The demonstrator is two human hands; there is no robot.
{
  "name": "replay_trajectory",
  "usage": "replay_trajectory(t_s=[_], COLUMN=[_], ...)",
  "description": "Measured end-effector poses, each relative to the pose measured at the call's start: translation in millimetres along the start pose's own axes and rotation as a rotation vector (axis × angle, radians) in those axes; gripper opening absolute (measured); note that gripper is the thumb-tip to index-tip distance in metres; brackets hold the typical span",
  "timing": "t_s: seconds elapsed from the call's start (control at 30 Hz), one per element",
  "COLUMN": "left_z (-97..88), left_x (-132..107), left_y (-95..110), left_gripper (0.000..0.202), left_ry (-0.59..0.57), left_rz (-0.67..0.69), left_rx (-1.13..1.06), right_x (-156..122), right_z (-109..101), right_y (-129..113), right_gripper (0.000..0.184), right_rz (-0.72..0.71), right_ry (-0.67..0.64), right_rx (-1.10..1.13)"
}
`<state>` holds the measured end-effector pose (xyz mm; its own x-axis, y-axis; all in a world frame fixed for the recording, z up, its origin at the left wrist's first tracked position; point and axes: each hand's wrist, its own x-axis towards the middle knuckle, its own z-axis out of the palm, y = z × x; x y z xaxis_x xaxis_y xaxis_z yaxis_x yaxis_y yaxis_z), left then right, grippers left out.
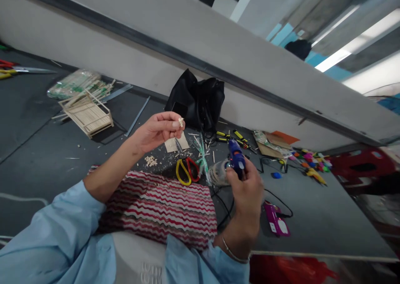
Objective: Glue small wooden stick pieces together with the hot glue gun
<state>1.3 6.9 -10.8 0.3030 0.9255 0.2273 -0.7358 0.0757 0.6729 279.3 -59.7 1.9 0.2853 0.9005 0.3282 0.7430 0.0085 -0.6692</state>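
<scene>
My left hand (158,130) is raised over the grey table (321,217), its fingertips pinched on a tiny pale wooden piece (180,121). Lower and to the right, my right hand (246,192) is wrapped round a blue hot glue gun (236,158), whose black cord (279,202) trails off over the table. Between the two hands lie scissors with yellow and red handles (186,170) and a small heap of cut wooden bits (151,161). A red and white striped cloth (162,207) lies under my forearms.
A small crate built of sticks (87,114) and a bag of sticks (73,84) sit at the far left. A black bag (196,100) stands against the wall. Pliers (233,137), cardboard (275,146), colourful small items (309,159) and a magenta device (275,219) lie on the right.
</scene>
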Motion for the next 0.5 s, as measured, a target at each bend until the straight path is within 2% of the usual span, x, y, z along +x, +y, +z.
replay_trajectory(t_s=[0.1,0.2,0.27,0.4,0.5], left_z=[-0.8,-2.0,-2.7,-2.8,-2.2], left_x=[1,1,1,2,2], left_y=[-3,-3,-2,-1,-1], left_gripper=[0.011,0.012,0.012,0.012,0.012], left_ry=[0.001,0.008,0.013,0.024,0.029], left_rz=[-0.017,-0.020,-0.016,-0.018,-0.022], left_rx=[0.007,0.011,0.003,-0.004,0.005], right_x=[-7,-16,-22,-30,-32], right_z=[0,6,11,19,21], right_y=[-23,-45,-54,-61,-66], right_gripper=[0.024,0.018,0.019,0.032,0.038], right_rz=[0.010,0.002,-0.015,-0.020,-0.034], right_ry=[-0.066,-0.130,-0.162,-0.333,-0.346], right_rx=[0.499,0.843,0.894,0.843,0.810])
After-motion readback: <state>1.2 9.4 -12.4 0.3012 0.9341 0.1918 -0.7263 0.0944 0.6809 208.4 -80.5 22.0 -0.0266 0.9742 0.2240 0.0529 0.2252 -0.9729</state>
